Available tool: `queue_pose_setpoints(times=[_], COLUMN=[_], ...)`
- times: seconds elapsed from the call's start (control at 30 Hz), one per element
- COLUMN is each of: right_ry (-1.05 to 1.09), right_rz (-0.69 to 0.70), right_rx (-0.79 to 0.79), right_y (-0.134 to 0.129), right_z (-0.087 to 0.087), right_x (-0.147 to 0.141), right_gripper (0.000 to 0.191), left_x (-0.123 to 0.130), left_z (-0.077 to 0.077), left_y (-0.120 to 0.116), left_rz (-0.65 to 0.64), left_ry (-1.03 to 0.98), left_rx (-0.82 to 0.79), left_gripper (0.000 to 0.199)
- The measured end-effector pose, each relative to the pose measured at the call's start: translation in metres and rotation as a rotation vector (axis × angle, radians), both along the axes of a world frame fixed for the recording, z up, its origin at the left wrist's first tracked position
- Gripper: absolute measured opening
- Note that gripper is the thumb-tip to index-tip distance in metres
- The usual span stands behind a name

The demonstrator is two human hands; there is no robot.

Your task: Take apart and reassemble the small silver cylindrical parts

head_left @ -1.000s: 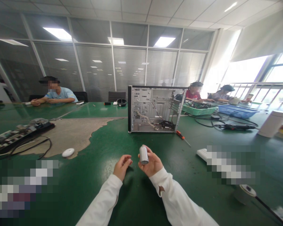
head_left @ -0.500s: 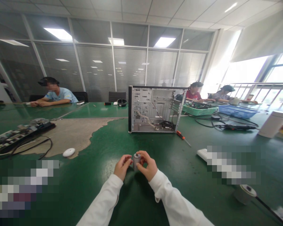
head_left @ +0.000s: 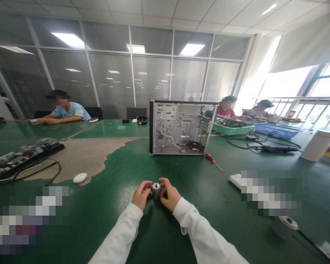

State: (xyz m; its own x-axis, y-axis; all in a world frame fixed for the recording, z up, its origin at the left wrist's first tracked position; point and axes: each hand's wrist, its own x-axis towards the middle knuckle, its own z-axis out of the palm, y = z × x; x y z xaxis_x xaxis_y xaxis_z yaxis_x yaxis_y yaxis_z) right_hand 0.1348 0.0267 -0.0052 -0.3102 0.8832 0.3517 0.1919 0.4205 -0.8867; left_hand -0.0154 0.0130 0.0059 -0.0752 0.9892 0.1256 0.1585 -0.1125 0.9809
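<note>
A small grey metal cylinder (head_left: 156, 191) with a dark stub in the middle of its top face is upright between my two hands, over the green tabletop. My left hand (head_left: 141, 195) has its thumb and fingers closed at the cylinder's left side; the exact contact is hard to see. On the other side, my right hand (head_left: 171, 195) curves loosely with thumb and forefinger apart, close to the cylinder. Beyond them stands an open computer case (head_left: 181, 128), its bare metal inside and some cables showing.
An orange-handled screwdriver (head_left: 213, 162) lies by the case. At left are a power strip (head_left: 24, 159) with cables and a white round disc (head_left: 80, 178). A green basket (head_left: 232, 128) and a blue basket (head_left: 277, 130) stand at far right. Several people sit around the table (head_left: 121, 227).
The cylinder has shifted slightly left, toward my left hand. My right hand's fingers have come off its top and spread apart, so its upper face now shows.
</note>
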Motion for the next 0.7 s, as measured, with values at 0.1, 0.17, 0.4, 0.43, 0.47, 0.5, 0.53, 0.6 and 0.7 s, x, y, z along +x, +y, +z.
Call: queue_pose_setpoints(times=[0.1, 0.17, 0.4, 0.43, 0.47, 0.5, 0.53, 0.6, 0.7], right_ry=[0.145, 0.244, 0.363, 0.359, 0.354, 0.343, 0.325, 0.269, 0.205], right_rz=[0.013, -0.009, -0.002, 0.001, 0.002, 0.001, -0.005, -0.034, -0.091], right_rx=[-0.114, -0.194, -0.322, -0.325, -0.321, -0.309, -0.286, -0.206, -0.057], right_y=[0.009, 0.014, 0.019, 0.018, 0.017, 0.016, 0.014, 0.009, 0.000], right_z=[-0.007, -0.011, -0.013, -0.011, -0.009, -0.007, -0.004, 0.003, 0.015], right_x=[0.001, 0.001, 0.001, 0.001, 0.001, 0.001, 0.002, 0.002, 0.002], right_gripper=[0.052, 0.045, 0.036, 0.036, 0.036, 0.036, 0.034, 0.029, 0.021], left_x=[-0.001, 0.000, 0.001, 0.001, 0.001, 0.001, 0.001, 0.002, 0.003], left_z=[-0.002, -0.002, 0.002, 0.002, 0.002, 0.003, 0.003, 0.003, 0.003], left_y=[0.001, 0.001, 0.000, -0.001, -0.001, -0.001, -0.001, -0.001, -0.004], left_rz=[-0.003, -0.004, 0.004, 0.003, 0.001, -0.001, -0.002, -0.018, -0.087], left_ry=[0.017, 0.024, 0.019, 0.023, 0.028, 0.035, 0.042, 0.063, 0.124], left_rx=[0.029, 0.047, 0.044, 0.044, 0.045, 0.046, 0.047, 0.054, 0.093], left_gripper=[0.026, 0.029, 0.031, 0.031, 0.031, 0.031, 0.031, 0.031, 0.034])
